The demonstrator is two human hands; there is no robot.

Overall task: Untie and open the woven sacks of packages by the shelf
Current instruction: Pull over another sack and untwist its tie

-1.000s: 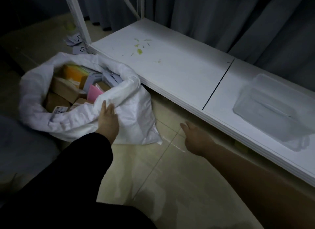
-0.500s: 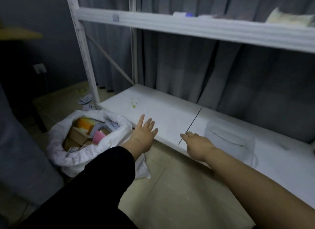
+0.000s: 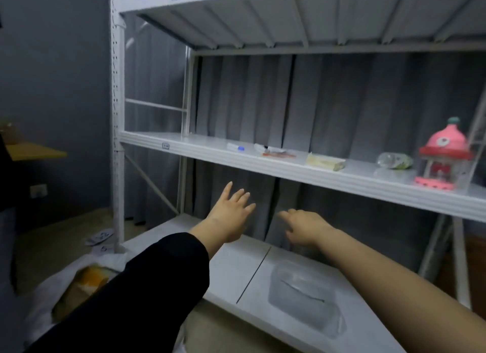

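Observation:
The white woven sack [image 3: 44, 295] lies open on the floor at the lower left, partly hidden behind my black left sleeve. An orange and yellow package [image 3: 92, 276] shows in its mouth. My left hand [image 3: 231, 216] is raised in the air in front of the shelf, fingers spread and straight, holding nothing. My right hand [image 3: 305, 226] hangs beside it, fingers loosely bent, also empty. Both hands are well above the sack and away from it.
A white metal shelf unit [image 3: 289, 168] fills the view. Its bottom board holds a clear plastic box [image 3: 305, 297]. The middle board carries a pen, small packets, a bottle and a pink toy house [image 3: 444, 155]. Paper scraps [image 3: 101, 238] lie by the upright post.
The view has tilted up from the floor to the shelves. My left hand let go of the sack's rim and rose in front of the shelf; my right hand rose alongside it.

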